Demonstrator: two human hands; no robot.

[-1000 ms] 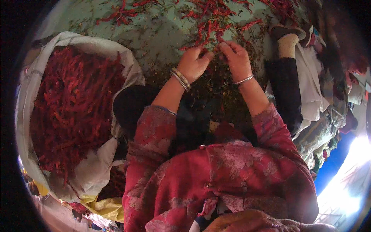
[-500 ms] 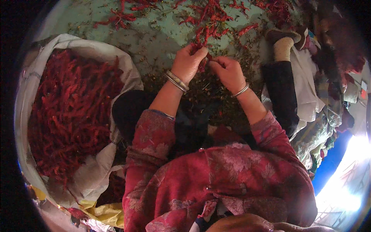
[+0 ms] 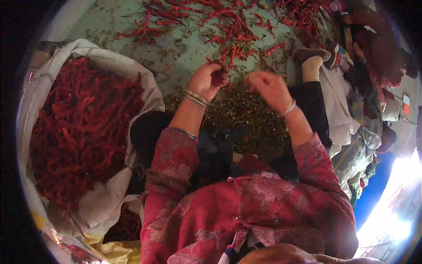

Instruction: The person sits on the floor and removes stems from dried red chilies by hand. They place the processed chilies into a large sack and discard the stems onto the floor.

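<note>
Left hand point(image 3: 205, 81) is pinched closed on a dark red chili point(image 3: 218, 78), thumb against fingers; can't confirm if it's one pod or several. Right hand point(image 3: 270, 91) sits apart from it, across a small gap, fingers curled in and blurred; can't tell if anything's in it.

Step in hand, my read: picking over chilies at the fingertips, left holding, right working. Next move calls for a fine thumb-and-finger pinch from the right at the held piece, left grip kept light; dry-looking pods could snap if squeezed.

Near to far: red floral jacket point(image 3: 263, 207) fills the bottom. Yellow sack point(image 3: 121, 252) at lower left, partly cut off. Big white sack point(image 3: 151, 86) stands open on the left, well filled with red chilies point(image 3: 83, 132). Dark plant litter point(image 3: 259, 119) is spread below and between the hands. Dark-trousered leg point(image 3: 311, 101) lies right of the right hand, pale sock point(image 3: 311, 68) and shoe at its end. Loose chilies point(image 3: 235, 39) lie scattered on the greenish floor point(image 3: 200, 53) just beyond the hands, with a denser heap point(image 3: 305, 24) farther off to the right.
</note>
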